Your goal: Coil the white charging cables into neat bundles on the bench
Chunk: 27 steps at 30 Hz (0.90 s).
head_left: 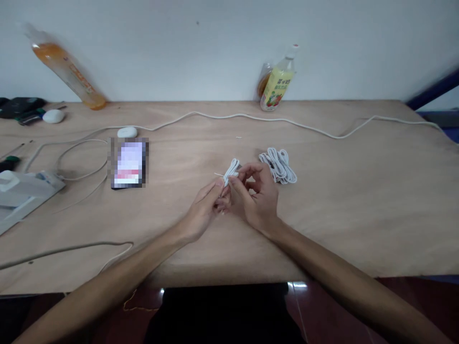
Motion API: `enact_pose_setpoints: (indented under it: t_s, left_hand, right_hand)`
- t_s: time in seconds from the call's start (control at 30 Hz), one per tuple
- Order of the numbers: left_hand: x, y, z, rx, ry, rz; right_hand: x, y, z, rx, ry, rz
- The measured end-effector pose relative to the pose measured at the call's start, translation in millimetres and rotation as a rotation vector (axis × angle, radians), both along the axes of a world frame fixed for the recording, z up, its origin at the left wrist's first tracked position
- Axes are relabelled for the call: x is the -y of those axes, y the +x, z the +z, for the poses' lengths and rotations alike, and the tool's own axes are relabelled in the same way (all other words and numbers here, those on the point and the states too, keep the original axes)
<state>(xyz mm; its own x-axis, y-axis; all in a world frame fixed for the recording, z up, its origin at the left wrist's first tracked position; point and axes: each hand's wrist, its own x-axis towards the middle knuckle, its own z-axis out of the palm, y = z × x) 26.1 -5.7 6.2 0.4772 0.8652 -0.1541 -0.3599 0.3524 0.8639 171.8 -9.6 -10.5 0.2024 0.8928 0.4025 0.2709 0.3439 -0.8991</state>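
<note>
Between both hands is a white cable [231,168], folded into a small looped bundle, held just above the wooden table. My left hand [208,203] is closed on its lower end, thumb on top. Against its other side my right hand [260,193] pinches with thumb and index finger. A thin white end sticks out leftward from the bundle, and my fingers hide its lower part. Just beyond my right hand lie several coiled white cables [281,165] in a pile on the table.
A phone [129,165] and a white earbud case [127,132] lie on the left. One long white cord [244,115] crosses the back of the table [358,200]. By the wall stand an orange drink bottle [68,69] and a yellow one [278,83]. A white power strip [32,196] sits far left.
</note>
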Motion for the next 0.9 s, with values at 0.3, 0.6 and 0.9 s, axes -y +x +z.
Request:
enact_pose_setpoints:
  t_s: [0.3, 0.6, 0.9]
  left_hand:
    - [-4.1, -5.2, 6.0, -0.157, 0.042, -0.048]
    - [-2.3, -6.3, 11.1, -0.119, 0.016, -0.099]
    - [-3.9, -15.4, 25.3, 0.162, -0.309, -0.316]
  right_hand:
    - [-6.4, 2.1, -0.3, -0.171, -0.074, 0.09]
    - [-8.6, 2.2, -3.8, -0.182, -0.091, 0.165]
    - [-11.6, 17.8, 4.1, -0.095, -0.172, 0.474]
